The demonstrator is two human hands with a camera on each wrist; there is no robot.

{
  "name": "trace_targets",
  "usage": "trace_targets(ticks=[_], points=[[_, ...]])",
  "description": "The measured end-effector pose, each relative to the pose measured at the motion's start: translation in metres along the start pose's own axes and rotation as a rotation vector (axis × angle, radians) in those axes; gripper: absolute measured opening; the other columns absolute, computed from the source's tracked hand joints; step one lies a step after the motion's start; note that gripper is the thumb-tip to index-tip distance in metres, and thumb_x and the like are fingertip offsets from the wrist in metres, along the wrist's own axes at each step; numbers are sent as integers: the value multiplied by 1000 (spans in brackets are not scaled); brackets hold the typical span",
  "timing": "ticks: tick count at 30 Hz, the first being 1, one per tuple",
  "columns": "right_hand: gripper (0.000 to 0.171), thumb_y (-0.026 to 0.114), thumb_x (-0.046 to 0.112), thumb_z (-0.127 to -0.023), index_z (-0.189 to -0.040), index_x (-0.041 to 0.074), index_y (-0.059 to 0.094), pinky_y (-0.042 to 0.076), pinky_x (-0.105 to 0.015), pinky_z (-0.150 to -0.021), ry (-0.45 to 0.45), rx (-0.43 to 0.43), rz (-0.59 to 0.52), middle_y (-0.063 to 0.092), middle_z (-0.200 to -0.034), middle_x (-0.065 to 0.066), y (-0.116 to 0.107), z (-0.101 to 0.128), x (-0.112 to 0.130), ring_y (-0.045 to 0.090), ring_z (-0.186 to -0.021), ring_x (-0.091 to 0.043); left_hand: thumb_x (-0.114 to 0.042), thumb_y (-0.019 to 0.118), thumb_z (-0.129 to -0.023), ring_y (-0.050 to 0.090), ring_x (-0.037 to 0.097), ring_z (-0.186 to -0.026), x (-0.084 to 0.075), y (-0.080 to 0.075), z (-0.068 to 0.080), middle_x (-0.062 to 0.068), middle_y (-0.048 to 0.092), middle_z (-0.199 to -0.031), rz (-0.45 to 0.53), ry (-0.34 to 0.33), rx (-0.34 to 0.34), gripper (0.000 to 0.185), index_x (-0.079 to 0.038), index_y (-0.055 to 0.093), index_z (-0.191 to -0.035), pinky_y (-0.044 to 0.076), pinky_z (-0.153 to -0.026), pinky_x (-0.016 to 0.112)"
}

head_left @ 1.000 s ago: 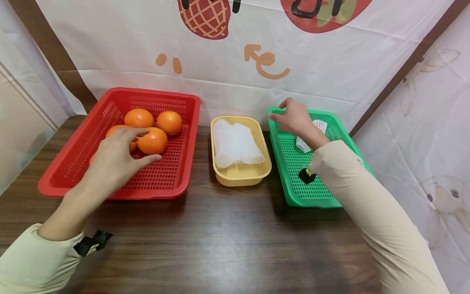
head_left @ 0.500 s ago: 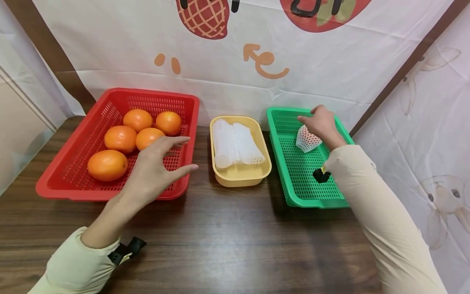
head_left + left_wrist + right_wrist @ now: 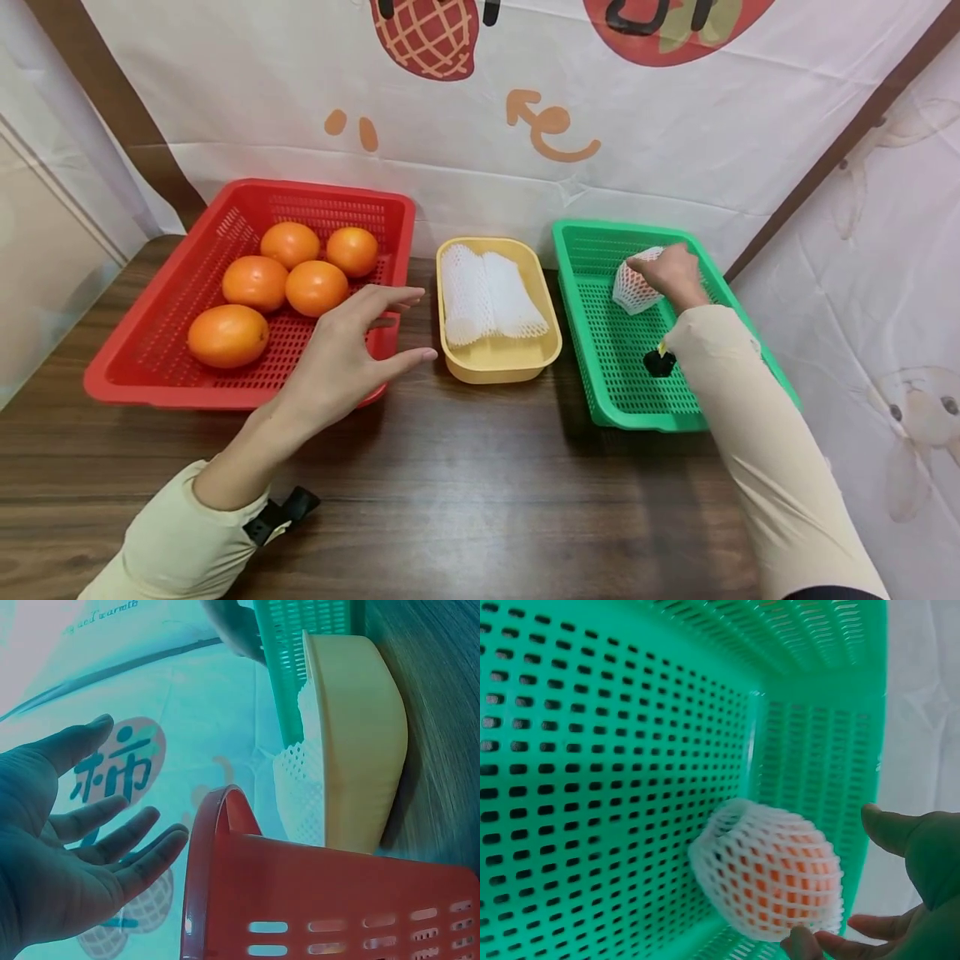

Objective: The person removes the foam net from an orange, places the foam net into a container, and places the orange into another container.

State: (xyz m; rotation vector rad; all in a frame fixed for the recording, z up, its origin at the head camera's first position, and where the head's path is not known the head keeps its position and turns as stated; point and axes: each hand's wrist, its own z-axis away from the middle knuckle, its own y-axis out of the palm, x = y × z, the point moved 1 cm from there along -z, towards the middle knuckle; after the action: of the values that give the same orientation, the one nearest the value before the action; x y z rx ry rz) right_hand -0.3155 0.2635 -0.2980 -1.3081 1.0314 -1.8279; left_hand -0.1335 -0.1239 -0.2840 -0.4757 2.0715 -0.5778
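The left hand (image 3: 348, 350) hovers with a spread, empty grip over the near right corner of the red basket (image 3: 150, 367), beside the yellow tray (image 3: 495, 367). At the far right of the green basket (image 3: 622, 408), the right hand (image 3: 671, 275) rests loosely parted fingertips on the net-wrapped orange (image 3: 633, 290).

left hand (image 3: 341, 367): fingers spread, hovering | right hand (image 3: 672, 273): fingers loosely curled, arm extended

Both forearms wear long, close-fitting sleeves: pale yellow-green on the left arm (image 3: 176, 546), pale cream on the right arm (image 3: 757, 450). A small black strap fitting sits at each cuff. Both hands are bare.
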Motion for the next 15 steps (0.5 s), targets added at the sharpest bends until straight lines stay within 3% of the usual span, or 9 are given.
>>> trace_targets(ticks=[3, 6, 11, 15], points=[[71, 55, 47, -93, -125, -14, 42, 46, -52, -79, 16, -23, -3, 50, -107, -30, 4, -2, -6, 52, -96, -42, -8, 87, -68, 58, 20, -102, -1, 0, 0, 9, 61, -113, 16, -13, 11, 60, 0, 59, -121, 52, -84, 36], [65, 56, 49, -91, -114, -11, 52, 46, -49, -74, 26, -57, -17, 52, -99, -24, 9, -3, -10, 52, -88, -36, -9, 86, -69, 58, 20, -101, -1, 1, -1, 9, 61, -113, 21, -27, 26, 59, 0, 59, -121, 52, -84, 37], [86, 58, 48, -90, -137, -17, 28, 43, -53, -92, 59, -66, -75, 41, -128, -33, 14, -4, -14, 47, -114, -43, -12, 86, -70, 58, 20, -97, -1, 1, 1, 8, 61, -111, 17, -52, 51, 58, -2, 60, -121, 51, -85, 38], [84, 61, 45, -89, -138, -16, 29, 43, -50, -93, 89, -85, -113, 44, -128, -31, 18, -5, -16, 48, -113, -40, -14, 85, -72, 58, 20, -94, -1, 0, 1, 7, 60, -111, 12, -68, 58, 56, -4, 61, -121, 52, -84, 39]])
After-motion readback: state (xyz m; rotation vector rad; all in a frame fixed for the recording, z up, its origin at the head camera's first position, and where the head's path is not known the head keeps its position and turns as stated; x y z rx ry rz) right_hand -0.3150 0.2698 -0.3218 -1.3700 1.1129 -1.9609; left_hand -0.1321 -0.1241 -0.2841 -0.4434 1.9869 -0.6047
